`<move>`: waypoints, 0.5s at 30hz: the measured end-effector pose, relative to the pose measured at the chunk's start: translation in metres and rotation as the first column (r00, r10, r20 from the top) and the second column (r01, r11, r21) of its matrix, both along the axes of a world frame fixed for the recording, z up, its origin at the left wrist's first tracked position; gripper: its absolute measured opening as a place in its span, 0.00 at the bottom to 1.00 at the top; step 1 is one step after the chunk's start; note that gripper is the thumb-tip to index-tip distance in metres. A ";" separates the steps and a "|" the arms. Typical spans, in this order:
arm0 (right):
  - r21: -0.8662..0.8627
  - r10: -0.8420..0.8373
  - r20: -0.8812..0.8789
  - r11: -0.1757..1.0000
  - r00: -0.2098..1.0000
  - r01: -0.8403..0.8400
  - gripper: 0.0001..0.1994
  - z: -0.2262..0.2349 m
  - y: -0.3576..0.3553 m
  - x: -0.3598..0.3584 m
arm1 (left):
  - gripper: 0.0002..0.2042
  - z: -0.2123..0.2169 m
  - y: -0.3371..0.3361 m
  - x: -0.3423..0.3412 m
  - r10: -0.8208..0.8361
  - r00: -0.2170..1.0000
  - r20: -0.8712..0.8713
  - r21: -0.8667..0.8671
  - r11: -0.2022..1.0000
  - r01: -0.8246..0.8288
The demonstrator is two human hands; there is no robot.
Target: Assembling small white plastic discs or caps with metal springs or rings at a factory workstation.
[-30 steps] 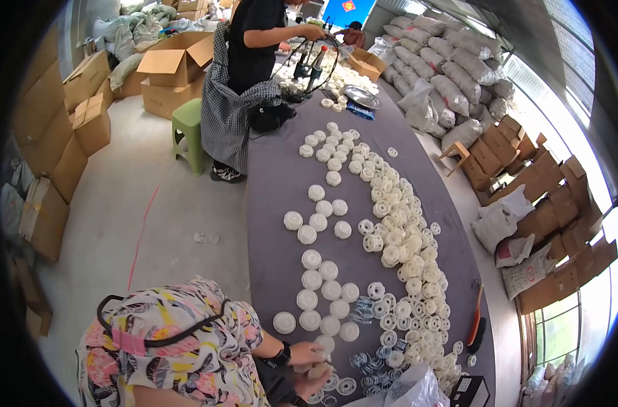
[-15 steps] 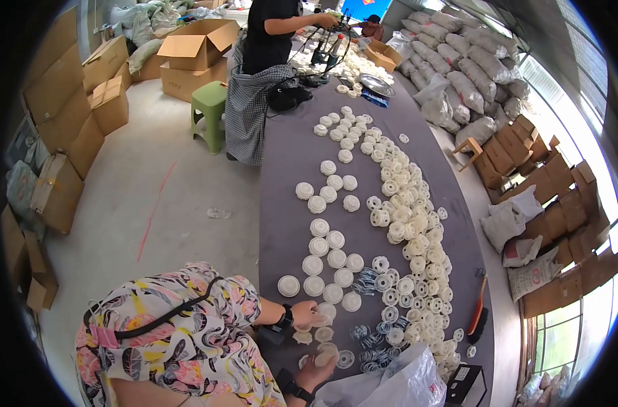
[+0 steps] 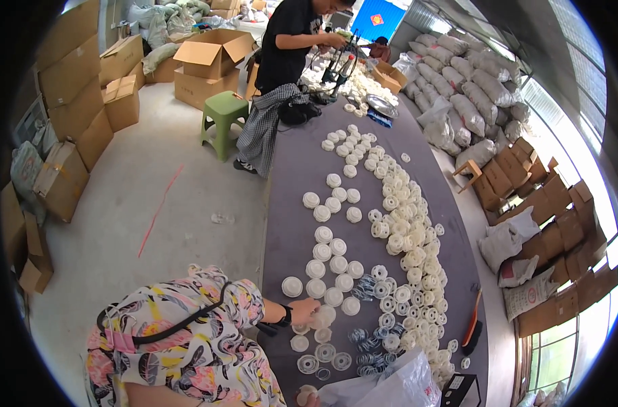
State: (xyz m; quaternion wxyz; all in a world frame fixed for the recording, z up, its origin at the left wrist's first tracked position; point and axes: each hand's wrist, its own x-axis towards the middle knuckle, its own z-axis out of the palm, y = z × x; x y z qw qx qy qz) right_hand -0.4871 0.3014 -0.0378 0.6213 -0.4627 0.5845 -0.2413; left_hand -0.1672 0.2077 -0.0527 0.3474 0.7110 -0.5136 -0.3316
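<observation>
My left hand (image 3: 303, 311) reaches over the near part of the table, fingers closed on the edge of a white round plastic cap (image 3: 325, 317). At the lower edge my right hand (image 3: 313, 401), mostly cut off, holds a pale round plastic piece (image 3: 306, 392). Between them lie clear, ring-shaped plastic discs (image 3: 325, 352), a thin metal ring (image 3: 322, 374) and a small white cap (image 3: 299, 343). Beyond my left hand stand loose rows of white round caps (image 3: 315, 269). Clusters of metal coil springs (image 3: 369, 339) lie to the right.
A long heap of cream plastic wheels (image 3: 417, 258) runs along the grey table (image 3: 285, 230). A plastic bag (image 3: 397, 386), a black box (image 3: 461, 390) and a brush (image 3: 473, 332) lie at the near right. A co-worker (image 3: 288, 47) stands at a small press (image 3: 339, 71), near a green stool (image 3: 224, 122).
My right hand has drawn back toward the lower edge with a pale piece, uncovering discs and a ring. My left hand stays near the same cap. The view has shifted slightly.
</observation>
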 end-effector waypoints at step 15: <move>0.335 -0.095 0.536 0.936 0.839 -0.108 0.16 -0.047 -0.048 -0.058 | 0.23 0.028 -0.008 -0.017 -0.204 0.795 0.571 -0.031 0.962 0.270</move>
